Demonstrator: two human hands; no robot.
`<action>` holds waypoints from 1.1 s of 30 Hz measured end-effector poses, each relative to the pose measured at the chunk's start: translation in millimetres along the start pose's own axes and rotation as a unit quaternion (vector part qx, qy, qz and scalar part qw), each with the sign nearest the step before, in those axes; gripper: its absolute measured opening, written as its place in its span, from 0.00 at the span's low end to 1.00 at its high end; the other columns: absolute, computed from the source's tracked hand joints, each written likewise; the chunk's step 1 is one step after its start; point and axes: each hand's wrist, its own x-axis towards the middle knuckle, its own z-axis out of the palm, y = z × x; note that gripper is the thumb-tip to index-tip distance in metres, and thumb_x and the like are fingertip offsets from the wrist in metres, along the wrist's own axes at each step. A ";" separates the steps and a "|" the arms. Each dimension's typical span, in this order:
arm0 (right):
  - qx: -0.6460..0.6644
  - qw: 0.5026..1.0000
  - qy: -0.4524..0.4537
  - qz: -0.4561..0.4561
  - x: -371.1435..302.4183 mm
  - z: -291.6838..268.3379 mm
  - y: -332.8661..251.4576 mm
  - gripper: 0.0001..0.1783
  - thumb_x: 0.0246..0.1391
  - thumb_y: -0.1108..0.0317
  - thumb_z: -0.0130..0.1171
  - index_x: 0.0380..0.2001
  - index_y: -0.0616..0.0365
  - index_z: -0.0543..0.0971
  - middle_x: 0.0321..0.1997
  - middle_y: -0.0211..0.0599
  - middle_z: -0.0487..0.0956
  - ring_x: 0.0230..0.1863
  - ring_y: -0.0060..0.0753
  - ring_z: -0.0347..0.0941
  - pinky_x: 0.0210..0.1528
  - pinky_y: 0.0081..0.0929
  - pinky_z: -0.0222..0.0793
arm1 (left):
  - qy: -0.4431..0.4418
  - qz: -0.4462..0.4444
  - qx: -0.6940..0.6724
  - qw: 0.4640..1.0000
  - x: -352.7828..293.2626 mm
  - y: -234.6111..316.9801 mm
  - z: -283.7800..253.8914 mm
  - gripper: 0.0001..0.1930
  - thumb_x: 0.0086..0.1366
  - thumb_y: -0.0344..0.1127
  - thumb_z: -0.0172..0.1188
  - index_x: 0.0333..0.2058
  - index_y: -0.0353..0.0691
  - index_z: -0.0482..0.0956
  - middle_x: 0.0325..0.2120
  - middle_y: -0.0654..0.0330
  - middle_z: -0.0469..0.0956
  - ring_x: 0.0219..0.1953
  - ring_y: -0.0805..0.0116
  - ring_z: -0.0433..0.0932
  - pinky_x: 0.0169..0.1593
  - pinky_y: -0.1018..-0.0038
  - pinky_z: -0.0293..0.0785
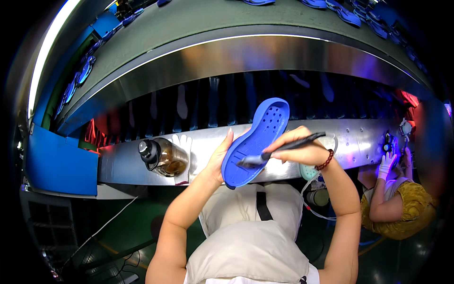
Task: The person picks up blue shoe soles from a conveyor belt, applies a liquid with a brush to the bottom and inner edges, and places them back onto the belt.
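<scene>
A blue shoe sole (249, 137) with a raised rim and a patch of holes at its far end is tilted up in front of me. My left hand (221, 156) grips its left side, with the thumb along the edge and the other fingers hidden behind it. In my right hand (299, 147) is a brush (309, 140) with a black handle. Its bristles (250, 162) touch the inner face of the sole, near the heel end. A dark red bead bracelet (325, 160) circles my right wrist.
A metal bench (210, 137) runs across, bearing a brown bottle (163, 157), a white glove (183, 142) and a pale green round item (308, 171). Beyond is a conveyor belt (213, 19) carrying blue soles (344, 14). At right sits another person (399, 203) wearing white gloves.
</scene>
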 end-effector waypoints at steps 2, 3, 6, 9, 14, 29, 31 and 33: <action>0.041 0.991 0.125 -0.012 4.4 -11.5 14.9 0.08 0.43 0.71 0.61 0.30 0.61 0.80 0.26 0.34 0.78 0.23 0.18 0.71 0.26 0.14 0.68 | -0.009 -0.017 -0.072 0.997 3.9 -2.3 -10.5 0.35 0.59 0.63 0.36 0.56 0.42 0.57 0.51 0.49 0.64 0.50 0.49 0.67 0.50 0.46 0.62; 0.040 0.982 0.180 -0.040 5.1 -15.3 21.6 0.08 0.43 0.72 0.60 0.30 0.62 0.80 0.26 0.34 0.78 0.22 0.18 0.71 0.25 0.14 0.68 | -0.013 -0.024 -0.079 0.997 7.6 -3.3 -16.6 0.35 0.59 0.63 0.36 0.56 0.42 0.58 0.51 0.49 0.64 0.49 0.49 0.68 0.50 0.47 0.63; -0.047 0.919 0.374 -0.119 16.1 12.1 30.0 0.09 0.42 0.76 0.60 0.31 0.64 0.78 0.28 0.37 0.78 0.23 0.20 0.73 0.26 0.15 0.69 | -0.007 -0.003 -0.046 0.999 11.7 -2.1 -32.4 0.33 0.60 0.60 0.37 0.55 0.41 0.59 0.50 0.50 0.65 0.48 0.54 0.70 0.51 0.56 0.66; -0.115 0.928 0.326 -0.137 4.9 50.2 23.5 0.09 0.39 0.78 0.61 0.29 0.65 0.78 0.26 0.40 0.78 0.23 0.24 0.74 0.26 0.16 0.68 | -0.040 0.046 -0.052 0.997 -2.0 -1.4 -34.8 0.31 0.62 0.57 0.37 0.56 0.40 0.58 0.50 0.52 0.66 0.49 0.58 0.69 0.52 0.61 0.66; 0.296 0.885 0.214 -0.288 -53.9 33.5 46.5 0.19 0.50 0.63 0.54 0.41 0.66 0.68 0.42 0.56 0.73 0.07 0.16 0.57 0.10 0.14 0.55 | -0.086 0.226 -0.057 0.969 -63.4 39.3 7.2 0.35 0.61 0.60 0.35 0.57 0.39 0.54 0.52 0.50 0.63 0.51 0.56 0.67 0.53 0.60 0.64; 0.497 0.790 0.329 -0.142 -37.9 40.3 93.7 0.09 0.52 0.71 0.50 0.35 0.64 0.73 0.37 0.50 0.76 0.13 0.22 0.62 0.18 0.14 0.58 | 0.131 0.548 0.029 0.826 -12.5 312.3 43.9 0.43 0.58 0.67 0.29 0.58 0.32 0.44 0.58 0.50 0.53 0.61 0.57 0.51 0.61 0.61 0.46; 0.498 0.777 0.373 -0.095 -39.7 34.0 103.1 0.08 0.52 0.72 0.49 0.35 0.64 0.73 0.36 0.49 0.76 0.13 0.22 0.62 0.18 0.14 0.59 | 0.195 0.560 0.305 0.745 4.2 289.4 68.1 0.37 0.61 0.62 0.30 0.56 0.33 0.53 0.54 0.50 0.61 0.59 0.59 0.55 0.61 0.66 0.47; 0.509 0.765 0.388 -0.075 -40.7 32.0 106.6 0.07 0.52 0.74 0.48 0.34 0.65 0.73 0.35 0.46 0.76 0.14 0.22 0.63 0.17 0.14 0.60 | 0.181 0.527 0.401 0.727 27.5 276.7 93.0 0.35 0.62 0.60 0.30 0.56 0.34 0.56 0.53 0.51 0.62 0.58 0.61 0.57 0.61 0.66 0.46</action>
